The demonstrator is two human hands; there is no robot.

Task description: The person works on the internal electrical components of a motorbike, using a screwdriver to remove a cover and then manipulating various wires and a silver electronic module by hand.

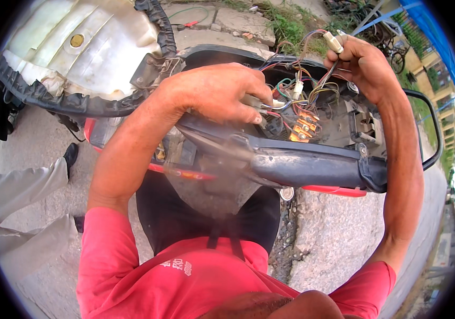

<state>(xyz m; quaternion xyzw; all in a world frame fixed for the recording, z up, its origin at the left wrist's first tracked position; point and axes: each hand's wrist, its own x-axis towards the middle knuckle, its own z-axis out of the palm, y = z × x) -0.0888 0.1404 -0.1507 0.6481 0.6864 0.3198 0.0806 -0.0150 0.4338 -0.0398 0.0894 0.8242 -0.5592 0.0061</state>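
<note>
My right hand [365, 66] is closed on a white wire connector [334, 42], lifted above the far side of an opened vehicle body, with wires trailing from it. Over the near left of the same compartment, my left hand [219, 93] pinches a pale connector [254, 102] partly hidden by its fingers. Between the hands lies a tangle of coloured wires [320, 87] with another white connector [297, 89] standing among them. Beside my left fingertips is a brass-coloured terminal part [303, 130] with screws.
A black side panel [307, 154] runs along the near edge. At the left, the raised seat [78, 48] shows its pale underside. A black grab rail [435, 127] curves at the right. Another person's trousered leg [25, 186] stands on the left pavement. A thin green lead [198, 10] lies beyond.
</note>
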